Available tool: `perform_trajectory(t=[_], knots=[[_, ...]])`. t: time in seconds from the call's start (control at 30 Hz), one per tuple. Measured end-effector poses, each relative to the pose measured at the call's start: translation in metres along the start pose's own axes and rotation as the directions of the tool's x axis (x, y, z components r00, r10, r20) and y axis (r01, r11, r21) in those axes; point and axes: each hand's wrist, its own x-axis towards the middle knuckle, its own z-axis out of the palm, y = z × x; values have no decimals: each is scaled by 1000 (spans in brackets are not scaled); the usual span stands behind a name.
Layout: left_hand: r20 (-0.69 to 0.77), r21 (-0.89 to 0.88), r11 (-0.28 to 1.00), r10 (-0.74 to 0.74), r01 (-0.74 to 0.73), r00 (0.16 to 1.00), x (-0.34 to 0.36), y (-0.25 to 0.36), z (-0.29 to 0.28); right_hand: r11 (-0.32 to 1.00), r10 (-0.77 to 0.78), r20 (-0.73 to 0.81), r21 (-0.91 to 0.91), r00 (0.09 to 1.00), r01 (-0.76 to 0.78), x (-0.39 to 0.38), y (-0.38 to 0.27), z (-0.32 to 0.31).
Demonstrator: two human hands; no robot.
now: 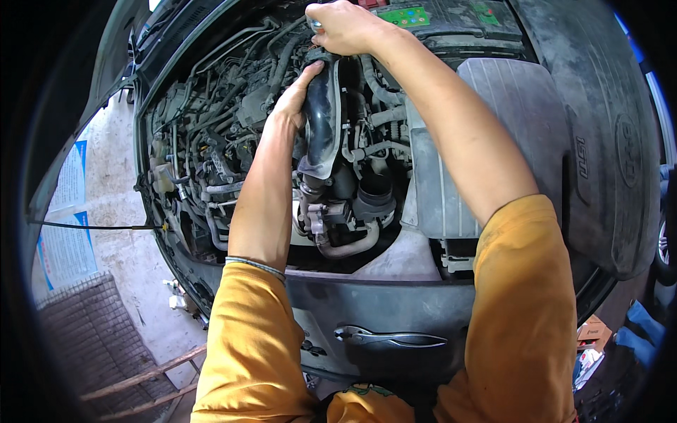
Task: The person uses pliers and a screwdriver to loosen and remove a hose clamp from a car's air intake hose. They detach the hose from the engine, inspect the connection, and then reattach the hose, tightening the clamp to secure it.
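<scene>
My left hand (303, 92) grips the left side of a long, dark, glossy air duct (321, 120) that runs front to back in the engine bay. My right hand (342, 29) is closed at the duct's far end, around a small metal piece too hidden to name. Below the duct are an open round black pipe mouth (375, 190), a curved metal pipe (349, 248) and assorted fittings. Steel slip-joint pliers (391, 338) lie on the car's dark front panel (384, 307), between my forearms.
A grey airbox (493, 99) and large dark cover (599, 84) fill the right side. Dense hoses (211, 162) are at left, with a prop rod (99, 226). On the floor are a wooden ladder (141, 377), a cardboard box (592, 331) and blue shapes (638, 324) I cannot make out.
</scene>
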Motion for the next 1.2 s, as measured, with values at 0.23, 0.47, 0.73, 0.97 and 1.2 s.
perform_trajectory(t=[0.23, 0.47, 0.73, 0.97, 1.2], knots=[[9, 9, 999, -31, 31, 999, 2, -1, 1, 994, -21, -16, 103, 1000, 23, -2, 21, -8], [0, 12, 1000, -23, 23, 1000, 2, -1, -1, 994, 56, 83, 84, 995, -63, -1, 21, -13], [-19, 7, 1000, -18, 18, 1000, 0, 0, -2, 990, 60, 73, 126, 996, -69, -2, 24, -9], [-83, 19, 1000, 11, -9, 997, -1, -5, 4, 980, 78, 83, 174, 993, -92, -6, 28, -10], [-143, 65, 997, 60, -51, 988, 4, -9, 0, 983, 97, 108, 145, 989, -112, -10, 29, -12]])
